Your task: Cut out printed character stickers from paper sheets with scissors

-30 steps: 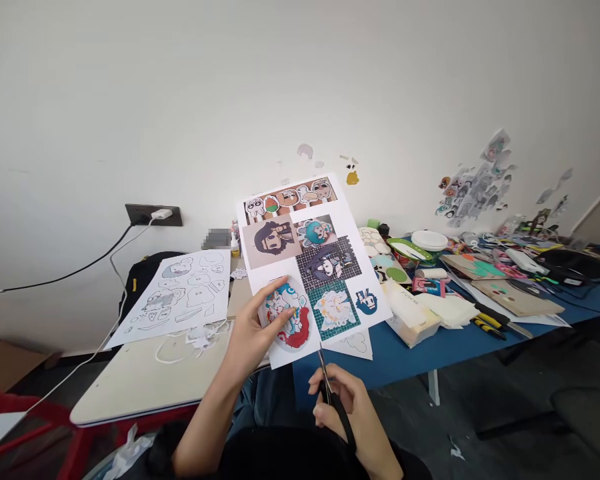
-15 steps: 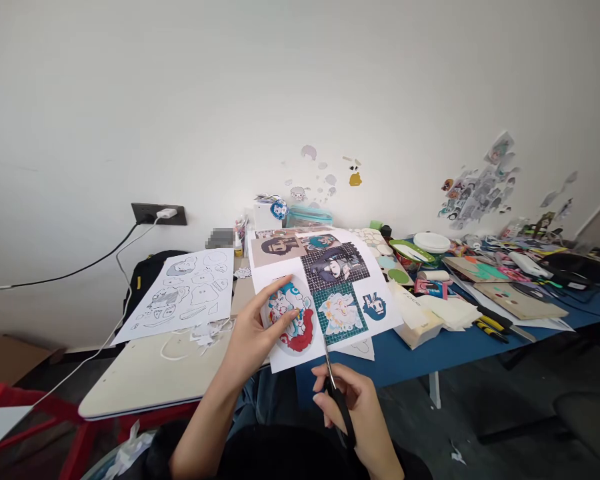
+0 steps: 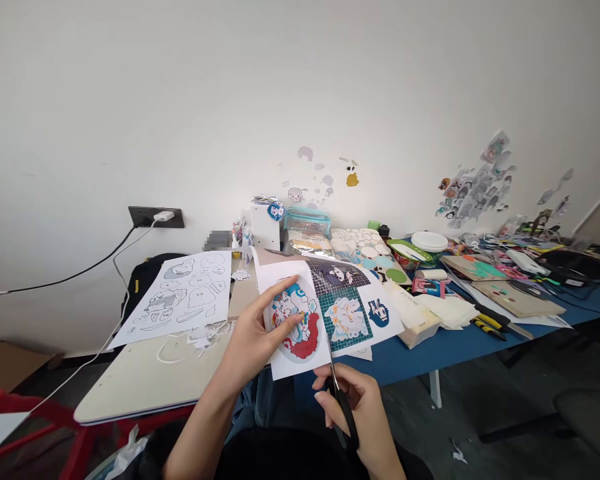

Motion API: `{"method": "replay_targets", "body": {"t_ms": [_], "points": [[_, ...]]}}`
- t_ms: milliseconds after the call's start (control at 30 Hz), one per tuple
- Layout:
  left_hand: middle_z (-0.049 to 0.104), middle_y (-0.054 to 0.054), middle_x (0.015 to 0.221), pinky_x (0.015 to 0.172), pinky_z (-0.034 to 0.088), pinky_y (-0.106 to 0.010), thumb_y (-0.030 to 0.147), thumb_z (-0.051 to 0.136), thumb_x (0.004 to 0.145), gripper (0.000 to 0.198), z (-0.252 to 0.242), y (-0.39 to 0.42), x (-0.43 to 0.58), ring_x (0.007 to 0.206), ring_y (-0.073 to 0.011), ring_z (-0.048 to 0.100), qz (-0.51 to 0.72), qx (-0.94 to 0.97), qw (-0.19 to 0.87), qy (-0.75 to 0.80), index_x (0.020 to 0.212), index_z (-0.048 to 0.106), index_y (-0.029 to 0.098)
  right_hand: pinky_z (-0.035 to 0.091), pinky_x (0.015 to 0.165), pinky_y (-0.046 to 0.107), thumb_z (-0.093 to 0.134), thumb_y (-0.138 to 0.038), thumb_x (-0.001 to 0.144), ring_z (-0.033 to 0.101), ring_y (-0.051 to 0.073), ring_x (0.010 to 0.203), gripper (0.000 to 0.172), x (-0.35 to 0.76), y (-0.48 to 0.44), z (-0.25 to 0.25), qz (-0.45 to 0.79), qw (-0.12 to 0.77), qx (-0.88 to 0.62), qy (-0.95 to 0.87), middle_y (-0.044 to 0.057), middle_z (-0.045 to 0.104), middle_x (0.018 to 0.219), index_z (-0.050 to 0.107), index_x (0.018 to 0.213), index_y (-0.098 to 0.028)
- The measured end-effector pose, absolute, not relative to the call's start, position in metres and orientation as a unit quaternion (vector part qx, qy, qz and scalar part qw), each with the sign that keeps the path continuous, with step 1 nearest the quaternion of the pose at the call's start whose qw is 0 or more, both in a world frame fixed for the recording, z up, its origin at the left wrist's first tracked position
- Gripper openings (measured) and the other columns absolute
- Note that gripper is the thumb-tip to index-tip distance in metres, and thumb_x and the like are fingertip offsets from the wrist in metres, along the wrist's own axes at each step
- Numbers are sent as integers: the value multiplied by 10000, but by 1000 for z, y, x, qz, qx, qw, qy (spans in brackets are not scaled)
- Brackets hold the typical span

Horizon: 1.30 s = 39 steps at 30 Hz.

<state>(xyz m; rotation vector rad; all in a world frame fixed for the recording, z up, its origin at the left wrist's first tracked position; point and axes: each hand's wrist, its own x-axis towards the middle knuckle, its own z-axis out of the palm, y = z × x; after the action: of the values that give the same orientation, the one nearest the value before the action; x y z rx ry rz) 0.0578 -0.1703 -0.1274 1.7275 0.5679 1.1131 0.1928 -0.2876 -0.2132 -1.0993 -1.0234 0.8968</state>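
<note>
One printed sheet (image 3: 340, 300) meeting the scissors (image 3: 347, 413)

Across the far side, a white wall (image 3: 280, 80) is rising ahead of you. Your blue table (image 3: 390, 370) is stretching off to the right, and a cream tabletop (image 3: 130, 390) is standing to the near left. In the middle, your printed sheet is being held up, its far part bending away from you. To its left, a sheet of line drawings (image 3: 185, 287) is lying over the cream tabletop's far part. Just right of the printed sheet, a pack of tissues (image 3: 410, 320) is sitting on the blue table. Your left hand (image 3: 257, 333) is holding the printed sheet at its left side, thumb on top, and your right hand (image 3: 363, 403) is gripping the scissors by their black handles. Your blades are pointing away from you at the sheet's near edge; how widely they are opening cannot be told. Beneath your left thumb, a red-and-blue oval picture (image 3: 307, 337) is showing.
</note>
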Motion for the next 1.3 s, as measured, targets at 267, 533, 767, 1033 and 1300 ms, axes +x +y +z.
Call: {"method": "replay_targets", "body": {"t_ms": [267, 533, 767, 1033, 1300], "points": [[562, 25, 1330, 968, 489, -291, 272, 686, 783, 475, -124, -175, 61, 1211, -203, 521, 447, 728, 462, 236, 1239, 560, 310, 448, 500, 219, 754, -400, 719, 513, 107, 498, 274, 196, -288, -206, 404, 625, -480, -464, 17, 604, 637, 670, 845, -172], [581, -21, 1305, 955, 500, -368, 308, 686, 777, 489, -120, -179, 59, 1174, -253, 550, 441, 734, 461, 232, 1248, 559, 284, 455, 475, 222, 787, -388, 691, 522, 103, 506, 375, 195, -291, -206, 419, 639, -471, -441, 71, 671, 830, 625, 952, -173], [561, -44, 1329, 938, 510, -408, 335, 668, 787, 493, -115, -183, 56, 1162, -281, 558, 429, 742, 456, 237, 1262, 549, 279, 430, 431, 230, 826, -382, 634, 490, 94, 453, 429, 193, -292, -199, 419, 654, -473, -415, 68, 673, 819, 632, 947, -163], [585, -9, 1302, 968, 493, -383, 302, 666, 795, 462, -114, -187, 54, 1148, -246, 571, 444, 749, 437, 227, 1245, 562, 301, 462, 466, 222, 801, -407, 670, 506, 102, 516, 533, 191, -292, -197, 430, 646, -478, -411, 104, 691, 903, 567, 1085, -169], [530, 14, 1367, 1038, 426, -351, 279, 647, 813, 452, -114, -191, 53, 1287, -223, 442, 449, 756, 415, 235, 1254, 554, 301, 435, 448, 227, 828, -365, 632, 519, 119, 519, 678, 188, -290, -198, 414, 672, -456, -411, 116, 707, 939, 506, 1200, -182]]}}
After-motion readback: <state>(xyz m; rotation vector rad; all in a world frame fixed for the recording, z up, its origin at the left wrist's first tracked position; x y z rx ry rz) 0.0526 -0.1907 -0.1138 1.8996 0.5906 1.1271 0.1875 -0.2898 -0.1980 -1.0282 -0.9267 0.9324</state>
